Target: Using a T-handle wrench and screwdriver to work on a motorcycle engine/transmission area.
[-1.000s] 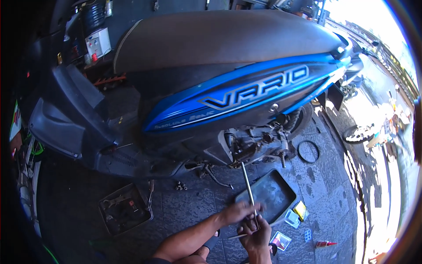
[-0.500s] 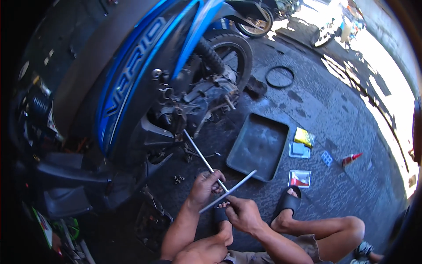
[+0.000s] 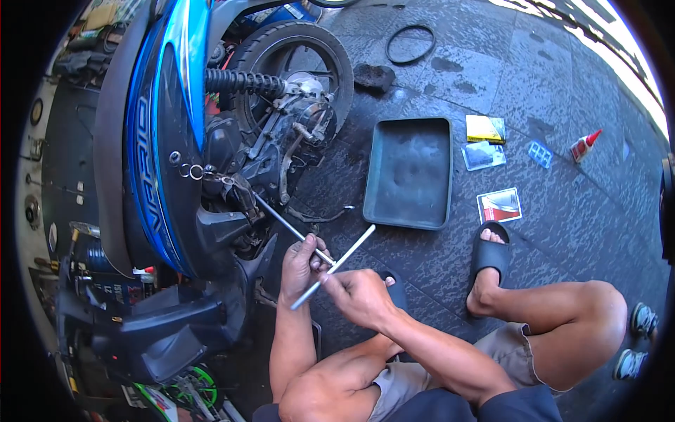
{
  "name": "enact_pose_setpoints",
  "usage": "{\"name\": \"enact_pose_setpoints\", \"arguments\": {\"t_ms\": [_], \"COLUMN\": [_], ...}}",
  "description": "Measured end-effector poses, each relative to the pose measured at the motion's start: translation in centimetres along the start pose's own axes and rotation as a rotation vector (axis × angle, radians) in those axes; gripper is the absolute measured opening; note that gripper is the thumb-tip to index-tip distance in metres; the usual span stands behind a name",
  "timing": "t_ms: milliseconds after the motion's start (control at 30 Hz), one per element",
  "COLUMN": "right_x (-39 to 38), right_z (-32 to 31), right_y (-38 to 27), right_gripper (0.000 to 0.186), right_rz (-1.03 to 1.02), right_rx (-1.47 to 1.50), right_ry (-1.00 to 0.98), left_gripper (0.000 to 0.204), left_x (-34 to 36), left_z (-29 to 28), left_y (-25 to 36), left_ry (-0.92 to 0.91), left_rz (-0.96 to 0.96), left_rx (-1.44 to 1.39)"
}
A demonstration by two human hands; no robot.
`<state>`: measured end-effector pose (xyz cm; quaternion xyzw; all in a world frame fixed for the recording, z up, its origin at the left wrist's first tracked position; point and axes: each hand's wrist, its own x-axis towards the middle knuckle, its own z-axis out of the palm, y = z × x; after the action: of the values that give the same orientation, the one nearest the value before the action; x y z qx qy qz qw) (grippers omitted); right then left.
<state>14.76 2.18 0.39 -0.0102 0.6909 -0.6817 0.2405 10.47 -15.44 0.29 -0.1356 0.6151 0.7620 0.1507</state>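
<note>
A long T-handle wrench point(image 3: 281, 220) runs from the scooter's point(image 3: 151, 162) exposed engine point(image 3: 299, 116) toward me, its far end hidden among the parts below a black cover. Near the crossbar, my left hand point(image 3: 301, 264) is closed around the shaft. My right hand point(image 3: 362, 295) grips at the middle of the crossbar, thumb against it, with its other fingers partly hidden. The bar slants from lower left to upper right, both ends free. A loose black cable point(image 3: 316, 218) lies on the floor beside the shaft.
A black rectangular tray point(image 3: 408, 219) lies ahead of my feet. Right of it are a yellow packet point(image 3: 485, 129), blister packs point(image 3: 499, 205) and a red-capped tube point(image 3: 585, 146). A black belt ring point(image 3: 410, 44) is farther off. Someone's shoes point(image 3: 643, 320) show at the right edge.
My view has turned, so the scooter sits farther left and the tray higher in the picture. Both hands keep their hold on the wrench.
</note>
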Motion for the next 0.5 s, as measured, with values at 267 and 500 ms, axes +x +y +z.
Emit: {"name": "enact_pose_setpoints", "arguments": {"t_ms": [267,500], "right_x": [0.4,-0.5], "right_z": [-1.8,-2.7], "right_y": [2.7,0.6], "right_gripper": [0.047,0.056], "right_rz": [-0.069,-0.291], "right_rx": [-0.042,-0.160], "right_ry": [0.230,0.256], "left_gripper": [0.029,0.028], "left_x": [0.3,0.2], "left_z": [1.5,0.5], "left_y": [0.2,0.9], "left_ry": [0.104,0.169], "left_rz": [-0.027,-0.015], "left_rx": [-0.057,-0.061]}}
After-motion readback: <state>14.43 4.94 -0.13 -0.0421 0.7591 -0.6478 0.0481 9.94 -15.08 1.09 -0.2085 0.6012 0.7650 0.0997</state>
